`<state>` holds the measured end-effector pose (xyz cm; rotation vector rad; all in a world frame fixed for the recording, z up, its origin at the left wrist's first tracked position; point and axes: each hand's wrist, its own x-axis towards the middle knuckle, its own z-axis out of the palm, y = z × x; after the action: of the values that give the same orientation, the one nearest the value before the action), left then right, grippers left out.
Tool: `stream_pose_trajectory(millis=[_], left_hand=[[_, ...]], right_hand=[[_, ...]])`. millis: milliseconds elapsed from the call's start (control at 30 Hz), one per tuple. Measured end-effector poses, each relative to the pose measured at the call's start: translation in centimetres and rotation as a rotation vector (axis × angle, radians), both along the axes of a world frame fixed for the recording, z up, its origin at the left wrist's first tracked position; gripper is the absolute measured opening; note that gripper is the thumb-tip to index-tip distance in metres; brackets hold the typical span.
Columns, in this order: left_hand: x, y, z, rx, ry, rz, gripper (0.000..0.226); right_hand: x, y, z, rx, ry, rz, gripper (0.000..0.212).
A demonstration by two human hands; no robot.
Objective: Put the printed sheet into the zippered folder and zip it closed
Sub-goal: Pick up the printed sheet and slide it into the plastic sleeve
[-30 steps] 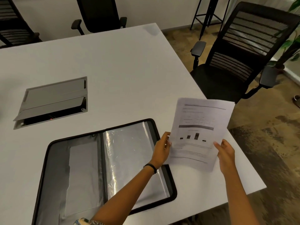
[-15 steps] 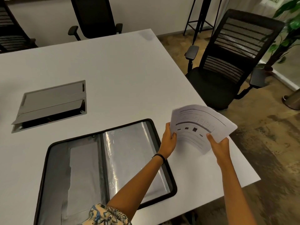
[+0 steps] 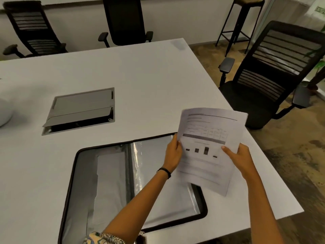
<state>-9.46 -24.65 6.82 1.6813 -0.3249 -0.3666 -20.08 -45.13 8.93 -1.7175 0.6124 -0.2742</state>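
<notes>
2-handed hold, insert step not begun

Left hand (image 3: 173,155) pinches the printed sheet (image 3: 207,152) at its left edge, right hand (image 3: 241,159) at its right. Sheet is off the counter (image 3: 140,76), over the far-right corner of the zippered folder (image 3: 84,182). Folder lies unzipped, flat; its clear sleeve (image 3: 153,166) shows no paper. Next likely: line sheet to sleeve opening, slide in.

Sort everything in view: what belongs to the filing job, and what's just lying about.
Job: printed sheet, gripped at its sides by the left hand and right hand; zippered folder, lying open on the table.
Lying about: cable hatch in the table; right chair; far chair; far-left chair; tall stool.
</notes>
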Motion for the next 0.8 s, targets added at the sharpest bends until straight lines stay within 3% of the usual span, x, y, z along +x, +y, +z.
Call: stream_pose_trajectory(millis=[267,433,633,800], left_hand=[[3.5,9.1,-1.0,0.116,0.155,0.053,0.052],[4.6,12.9,-2.0,0.169,0.236,0.058,0.046],[5.4,15.5,-3.5,0.26,0.313,0.042,0.038],[7.3,16.6,-5.1,0.498,0.237,0.107,0.034]], right_hand=[[5.5,5.7,-0.8,0.099,0.134,0.362,0.025],[7.8,8.2,-2.6,0.131,0.245,0.477,0.029],[10.0,9.1,-3.9,0.177,0.241,0.484,0.038],[11.9,8.4,-4.5,0.171,0.166,0.299,0.036]])
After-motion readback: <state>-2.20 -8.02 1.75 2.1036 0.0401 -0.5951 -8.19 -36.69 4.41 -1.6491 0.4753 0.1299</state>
